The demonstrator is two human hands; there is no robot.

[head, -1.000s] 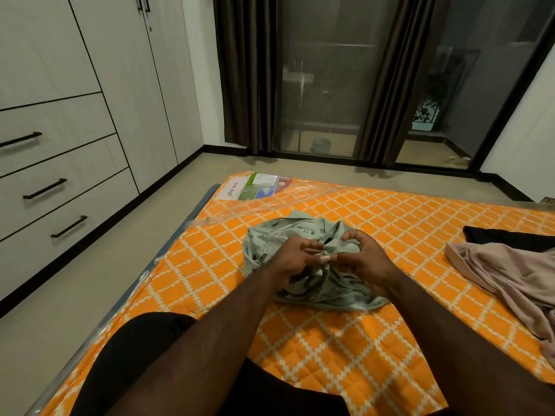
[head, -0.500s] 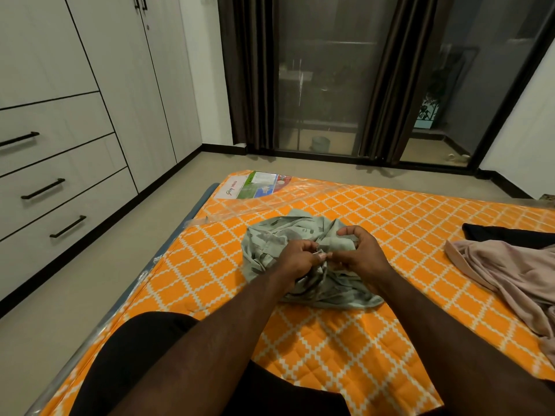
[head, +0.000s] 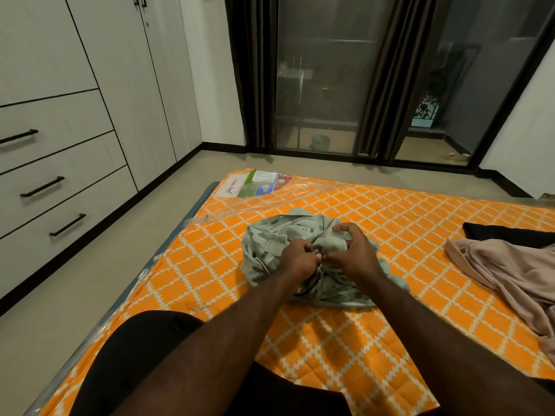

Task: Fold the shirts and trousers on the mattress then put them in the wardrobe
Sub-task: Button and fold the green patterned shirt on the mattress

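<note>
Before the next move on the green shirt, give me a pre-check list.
1. Grip: left hand and right hand both pinch the crumpled pale green patterned shirt: ok.
2. Shirt spread flat for folding: not ok, bunched.
3. Shirt wholly on the orange quilted mattress: ok.
4. Clearance from loose beige garment: ok, apart.
5. Open white wardrobe doors: not ok, shut.
6. What exactly is pinched: cannot tell.

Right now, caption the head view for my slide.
Crumpled grey-green garment pinched by left hand and right hand on orange mattress; beige garment lies nearby.
</note>
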